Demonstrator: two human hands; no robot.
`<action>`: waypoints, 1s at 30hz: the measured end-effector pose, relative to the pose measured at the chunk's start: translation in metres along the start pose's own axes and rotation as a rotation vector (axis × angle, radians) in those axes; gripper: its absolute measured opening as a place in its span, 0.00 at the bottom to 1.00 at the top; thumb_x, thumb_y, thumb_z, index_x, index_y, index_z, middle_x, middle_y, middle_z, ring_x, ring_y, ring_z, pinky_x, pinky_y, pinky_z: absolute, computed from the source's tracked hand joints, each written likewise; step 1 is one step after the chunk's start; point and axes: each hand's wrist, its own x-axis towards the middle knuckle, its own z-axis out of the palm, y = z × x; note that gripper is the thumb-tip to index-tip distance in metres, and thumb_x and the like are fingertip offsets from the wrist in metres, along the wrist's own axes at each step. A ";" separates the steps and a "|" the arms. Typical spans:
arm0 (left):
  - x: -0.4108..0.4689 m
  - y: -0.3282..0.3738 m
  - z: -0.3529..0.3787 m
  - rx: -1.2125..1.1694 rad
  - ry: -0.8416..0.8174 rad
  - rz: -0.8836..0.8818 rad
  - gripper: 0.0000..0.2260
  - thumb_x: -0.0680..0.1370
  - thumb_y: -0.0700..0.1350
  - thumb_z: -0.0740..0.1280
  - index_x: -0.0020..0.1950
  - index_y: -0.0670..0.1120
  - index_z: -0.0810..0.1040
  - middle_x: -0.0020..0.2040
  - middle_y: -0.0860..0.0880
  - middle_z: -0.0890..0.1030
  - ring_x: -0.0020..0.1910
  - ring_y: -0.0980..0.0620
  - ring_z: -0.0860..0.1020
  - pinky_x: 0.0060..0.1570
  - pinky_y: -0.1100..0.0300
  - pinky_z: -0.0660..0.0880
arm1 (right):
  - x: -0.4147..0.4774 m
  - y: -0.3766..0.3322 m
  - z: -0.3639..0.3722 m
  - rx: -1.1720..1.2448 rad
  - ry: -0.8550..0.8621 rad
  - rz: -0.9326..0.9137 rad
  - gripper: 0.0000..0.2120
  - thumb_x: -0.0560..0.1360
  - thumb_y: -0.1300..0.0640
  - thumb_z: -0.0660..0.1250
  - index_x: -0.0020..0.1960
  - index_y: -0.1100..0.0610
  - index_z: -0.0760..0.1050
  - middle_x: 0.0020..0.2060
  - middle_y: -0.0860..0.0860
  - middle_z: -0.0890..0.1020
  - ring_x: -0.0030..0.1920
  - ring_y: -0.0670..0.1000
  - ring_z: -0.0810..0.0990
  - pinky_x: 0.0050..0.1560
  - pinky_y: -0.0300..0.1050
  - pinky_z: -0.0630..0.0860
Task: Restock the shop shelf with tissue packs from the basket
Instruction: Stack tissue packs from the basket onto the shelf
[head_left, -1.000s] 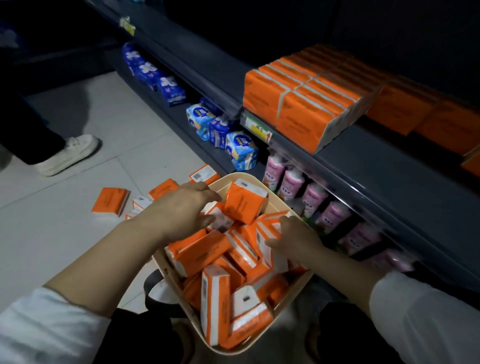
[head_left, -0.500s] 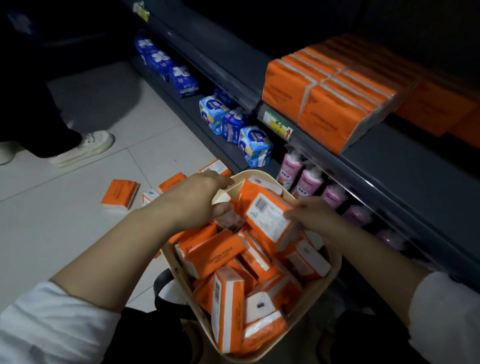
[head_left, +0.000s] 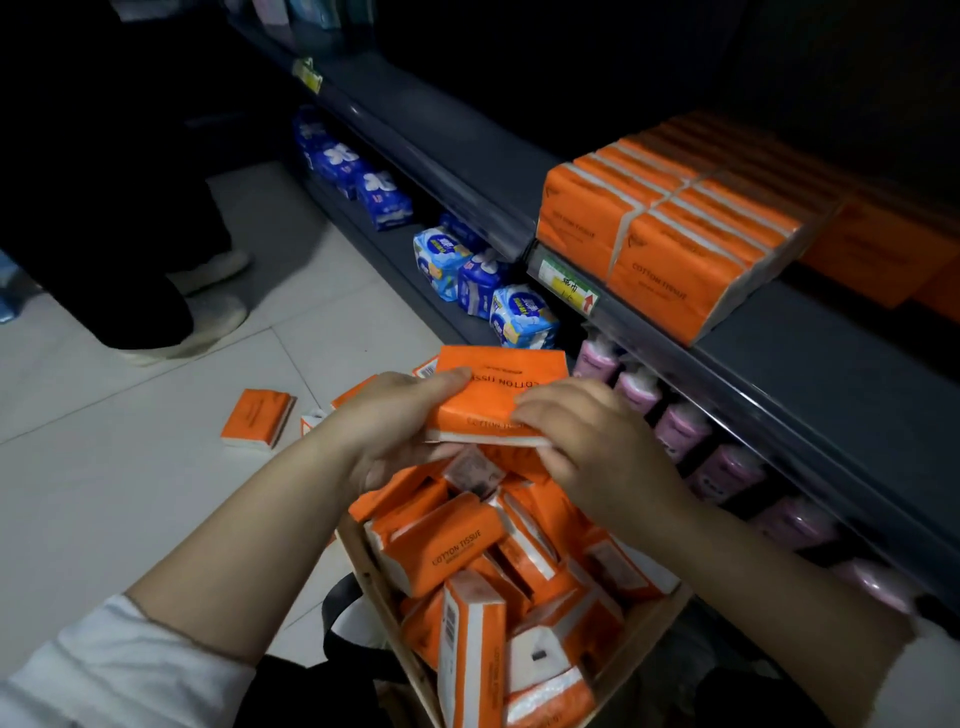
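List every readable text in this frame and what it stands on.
"COTTON TISSUE": front shelf pack, on the shelf.
"COTTON TISSUE": basket pack, lying in the basket.
"COTTON TISSUE", upside down, partly covered: held pack, gripped by left hand and right hand.
Too blurred to read: price tag, blue packs, barcode.

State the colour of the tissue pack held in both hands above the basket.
The tissue pack is orange with a white edge; the head view shows it best.
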 end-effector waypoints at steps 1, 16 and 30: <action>0.001 0.000 -0.002 0.016 0.012 0.018 0.18 0.77 0.48 0.67 0.59 0.36 0.76 0.50 0.38 0.82 0.51 0.43 0.81 0.48 0.51 0.80 | -0.001 0.001 0.002 -0.021 0.003 -0.009 0.18 0.69 0.64 0.66 0.57 0.51 0.72 0.54 0.50 0.80 0.55 0.52 0.74 0.56 0.49 0.71; 0.012 0.007 -0.040 -0.063 0.238 0.293 0.11 0.79 0.40 0.63 0.61 0.42 0.72 0.47 0.45 0.82 0.32 0.58 0.82 0.27 0.66 0.76 | -0.012 0.077 0.078 0.139 -0.332 0.819 0.31 0.68 0.54 0.74 0.69 0.57 0.69 0.64 0.56 0.72 0.65 0.55 0.70 0.64 0.47 0.65; 0.030 0.003 -0.040 -0.007 0.216 0.271 0.19 0.78 0.44 0.66 0.68 0.46 0.69 0.56 0.45 0.81 0.47 0.50 0.82 0.34 0.62 0.79 | -0.017 0.076 0.102 0.020 -0.452 0.896 0.23 0.71 0.55 0.69 0.64 0.58 0.70 0.62 0.59 0.70 0.63 0.58 0.68 0.63 0.47 0.67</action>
